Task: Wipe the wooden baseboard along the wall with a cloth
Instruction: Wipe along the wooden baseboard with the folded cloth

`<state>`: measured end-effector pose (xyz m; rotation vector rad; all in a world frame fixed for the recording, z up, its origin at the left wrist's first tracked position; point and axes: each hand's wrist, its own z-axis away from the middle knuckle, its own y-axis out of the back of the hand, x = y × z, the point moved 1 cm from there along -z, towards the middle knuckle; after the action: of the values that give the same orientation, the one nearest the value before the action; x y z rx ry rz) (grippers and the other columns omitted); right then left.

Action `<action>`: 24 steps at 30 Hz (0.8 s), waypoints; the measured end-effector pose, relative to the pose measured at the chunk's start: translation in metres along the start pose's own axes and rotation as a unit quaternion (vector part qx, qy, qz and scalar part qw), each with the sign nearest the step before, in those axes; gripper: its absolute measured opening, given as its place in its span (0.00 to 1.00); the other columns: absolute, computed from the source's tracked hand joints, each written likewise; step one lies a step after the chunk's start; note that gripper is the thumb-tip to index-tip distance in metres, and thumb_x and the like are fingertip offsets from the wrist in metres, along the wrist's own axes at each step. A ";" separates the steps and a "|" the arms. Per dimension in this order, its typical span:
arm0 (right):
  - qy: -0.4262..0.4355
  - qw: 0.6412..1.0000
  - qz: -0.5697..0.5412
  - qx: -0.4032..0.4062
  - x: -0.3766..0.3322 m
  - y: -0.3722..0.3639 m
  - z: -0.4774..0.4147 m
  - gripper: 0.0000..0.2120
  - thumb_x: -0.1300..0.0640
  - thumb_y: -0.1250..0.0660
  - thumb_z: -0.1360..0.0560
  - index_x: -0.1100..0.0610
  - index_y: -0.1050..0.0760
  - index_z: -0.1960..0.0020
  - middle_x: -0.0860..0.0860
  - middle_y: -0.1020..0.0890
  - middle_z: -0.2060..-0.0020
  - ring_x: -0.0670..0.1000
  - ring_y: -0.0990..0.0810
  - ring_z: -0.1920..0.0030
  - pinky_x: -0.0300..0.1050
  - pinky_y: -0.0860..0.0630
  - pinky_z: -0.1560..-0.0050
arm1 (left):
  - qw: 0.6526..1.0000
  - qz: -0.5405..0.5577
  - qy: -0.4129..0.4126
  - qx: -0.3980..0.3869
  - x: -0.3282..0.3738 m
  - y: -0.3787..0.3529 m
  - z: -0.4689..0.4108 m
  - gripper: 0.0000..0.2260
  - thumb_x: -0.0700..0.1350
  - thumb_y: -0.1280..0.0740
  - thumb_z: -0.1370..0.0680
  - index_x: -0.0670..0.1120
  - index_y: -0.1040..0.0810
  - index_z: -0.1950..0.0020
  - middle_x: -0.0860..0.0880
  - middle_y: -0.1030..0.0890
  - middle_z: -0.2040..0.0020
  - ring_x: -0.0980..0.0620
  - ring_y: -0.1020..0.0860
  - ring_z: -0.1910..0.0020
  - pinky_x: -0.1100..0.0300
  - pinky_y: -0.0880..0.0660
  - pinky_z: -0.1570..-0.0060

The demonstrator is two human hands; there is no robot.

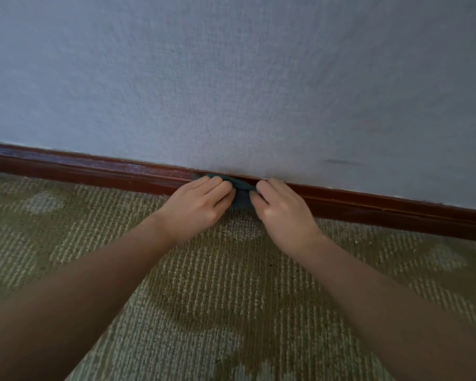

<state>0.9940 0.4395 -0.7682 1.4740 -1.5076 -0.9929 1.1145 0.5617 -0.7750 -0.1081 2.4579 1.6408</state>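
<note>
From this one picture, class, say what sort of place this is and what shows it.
Probably a carpeted indoor room: green patterned carpet, a dark wooden baseboard and a pale textured wall. The left hand and right hand hold a cloth against the baseboard.

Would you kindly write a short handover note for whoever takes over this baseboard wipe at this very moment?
Left hand grips the cloth at its left end; right hand grips its right end.
Cloth sits bunched against the baseboard, at the foot of the wall.
Done: cannot tell how much is wiped.
Left: the stretch to the left shows a pale film, likely dust; wipe it next.
</note>
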 end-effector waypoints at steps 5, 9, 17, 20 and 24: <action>0.012 0.999 0.044 -0.020 0.028 0.006 0.022 0.09 0.71 0.36 0.34 0.71 0.21 0.56 0.62 0.22 0.65 0.59 0.22 0.65 0.47 0.36 0.60 | 0.999 0.016 0.006 0.033 0.024 -0.015 -0.018 0.11 0.33 0.41 0.26 0.35 0.18 0.55 0.42 0.20 0.61 0.46 0.22 0.65 0.56 0.24 0.62; -0.005 1.000 0.022 0.002 0.030 -0.001 0.024 0.05 0.73 0.34 0.32 0.71 0.22 0.57 0.61 0.23 0.66 0.59 0.25 0.64 0.47 0.36 0.60 | 0.999 0.039 -0.010 0.032 0.016 -0.016 -0.015 0.13 0.33 0.42 0.25 0.33 0.19 0.50 0.42 0.20 0.60 0.46 0.21 0.63 0.56 0.24 0.61; 0.009 1.000 0.002 0.015 0.016 -0.008 0.013 0.10 0.71 0.37 0.30 0.70 0.21 0.52 0.61 0.20 0.62 0.59 0.21 0.62 0.48 0.26 0.61 | 0.997 0.057 0.046 -0.001 0.006 -0.011 0.004 0.13 0.32 0.41 0.27 0.32 0.20 0.48 0.36 0.19 0.53 0.42 0.21 0.60 0.54 0.24 0.59; -0.019 1.000 0.005 0.003 0.022 0.001 0.020 0.15 0.68 0.44 0.29 0.71 0.21 0.50 0.63 0.20 0.59 0.60 0.22 0.61 0.49 0.26 0.61 | 0.998 0.052 0.014 0.011 0.009 -0.009 -0.009 0.12 0.32 0.40 0.27 0.32 0.20 0.48 0.37 0.19 0.53 0.43 0.21 0.60 0.54 0.24 0.59; -0.015 1.000 -0.007 0.004 0.011 -0.001 0.007 0.15 0.68 0.45 0.29 0.71 0.21 0.52 0.63 0.20 0.60 0.60 0.21 0.62 0.49 0.24 0.62 | 0.998 0.062 0.018 -0.004 -0.005 -0.005 0.002 0.13 0.32 0.41 0.27 0.32 0.20 0.47 0.36 0.19 0.52 0.42 0.20 0.59 0.54 0.23 0.58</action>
<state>0.9874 0.4287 -0.7718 1.4832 -1.5254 -1.0236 1.1200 0.5614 -0.7796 0.0142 2.5317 1.7128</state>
